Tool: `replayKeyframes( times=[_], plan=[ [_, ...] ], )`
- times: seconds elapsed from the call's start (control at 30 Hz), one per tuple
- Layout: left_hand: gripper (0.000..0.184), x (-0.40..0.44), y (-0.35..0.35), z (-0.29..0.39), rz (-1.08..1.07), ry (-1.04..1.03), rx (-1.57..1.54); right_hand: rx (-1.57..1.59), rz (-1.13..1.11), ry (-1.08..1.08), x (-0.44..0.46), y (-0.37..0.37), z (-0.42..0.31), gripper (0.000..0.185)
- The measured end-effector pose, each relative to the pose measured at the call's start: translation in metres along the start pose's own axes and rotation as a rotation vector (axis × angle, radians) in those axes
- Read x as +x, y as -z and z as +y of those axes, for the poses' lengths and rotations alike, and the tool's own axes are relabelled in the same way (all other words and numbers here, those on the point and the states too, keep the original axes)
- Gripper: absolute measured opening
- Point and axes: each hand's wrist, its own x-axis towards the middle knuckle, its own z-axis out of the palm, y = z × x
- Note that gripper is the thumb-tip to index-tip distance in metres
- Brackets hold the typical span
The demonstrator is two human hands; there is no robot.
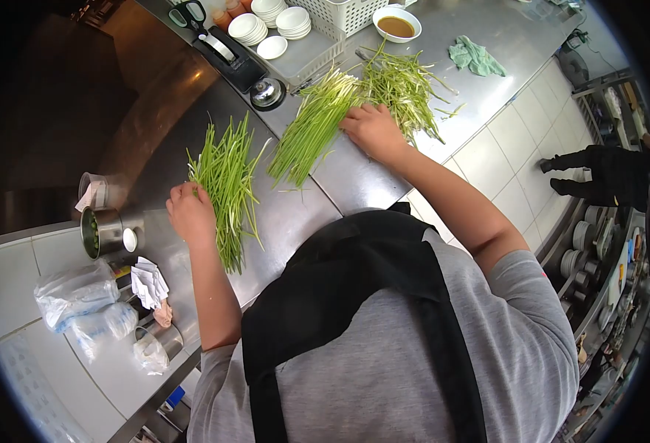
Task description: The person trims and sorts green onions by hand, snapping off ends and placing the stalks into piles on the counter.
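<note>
Three piles of long green stalks that look like garlic chives lie on the steel counter. My left hand (190,213) is at the left edge of the left bunch of garlic chives (229,184), its fingers curled onto the stalks. Beyond the counter seam, my right hand (375,131) has its fingers bent together at the right edge of the middle bunch (316,122), gripping stalks there; the fingertips are partly hidden. Right of that hand spreads a looser, tangled pile of chives (399,85) with pale and yellowish pieces.
A tape dispenser (229,59) holding scissors (187,15) and a call bell (267,93) stand behind the chives. Farther back are stacked white dishes (293,22), a bowl of brown sauce (396,28) and a green cloth (476,56). A metal pot (100,230) stands left. Another person (605,173) is at right.
</note>
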Motion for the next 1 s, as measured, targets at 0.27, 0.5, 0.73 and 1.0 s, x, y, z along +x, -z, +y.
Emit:
replayKeyframes(
  times=[0.27, 0.5, 0.73, 1.0],
  plan=[
    [0.032, -0.007, 0.002, 0.024, 0.131, -0.009, -0.009, -0.136, -0.095, 0.082, 0.014, 0.01, -0.004, 0.015],
    [0.023, -0.012, -0.003, 0.095, -0.041, -0.257, -0.774, 1.594, 0.068, -0.6, 0.034, 0.047, -0.031, 0.003],
    [0.019, -0.016, 0.012, 0.157, -0.501, -0.223, -1.223, 2.035, -0.145, -0.697, 0.03, 0.051, -0.046, 0.007],
    [0.017, -0.016, -0.002, 0.156, -0.692, -0.034, -1.451, 1.588, -0.166, -0.618, 0.024, 0.065, -0.052, 0.016]
  ],
)
